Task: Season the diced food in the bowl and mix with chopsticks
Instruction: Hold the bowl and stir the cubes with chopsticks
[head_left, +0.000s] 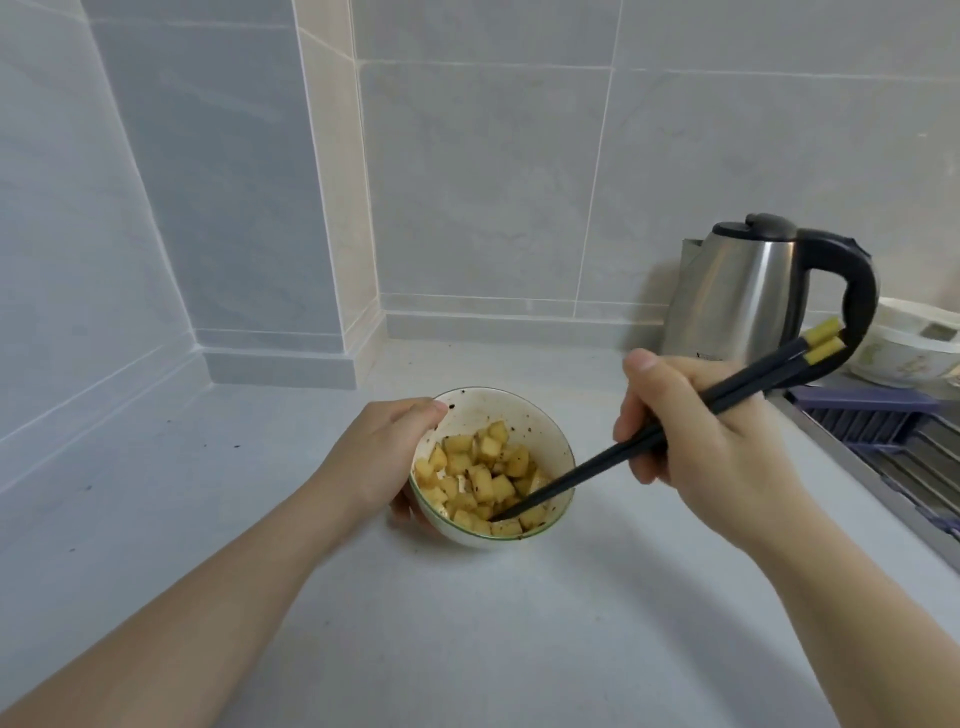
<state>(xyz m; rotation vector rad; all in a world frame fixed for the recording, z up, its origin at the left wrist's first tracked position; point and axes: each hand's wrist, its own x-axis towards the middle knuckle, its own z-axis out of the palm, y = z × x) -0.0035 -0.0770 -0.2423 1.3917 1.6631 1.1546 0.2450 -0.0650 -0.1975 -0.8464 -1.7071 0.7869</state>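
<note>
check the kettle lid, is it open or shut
Shut: the dark lid sits flat on top of the steel kettle, with no gap showing.

Only one view on my feed: the head camera, worn high, looking forward and steeply down onto the white counter from close in, wide-angle so the wall tiles bow at the edges. The bowl sits just below frame centre, the tiled wall corner beyond it, a steel kettle beyond and right of it, and both forearms come in from the bottom corners toward it. No second view, so I see no overlap.
</note>
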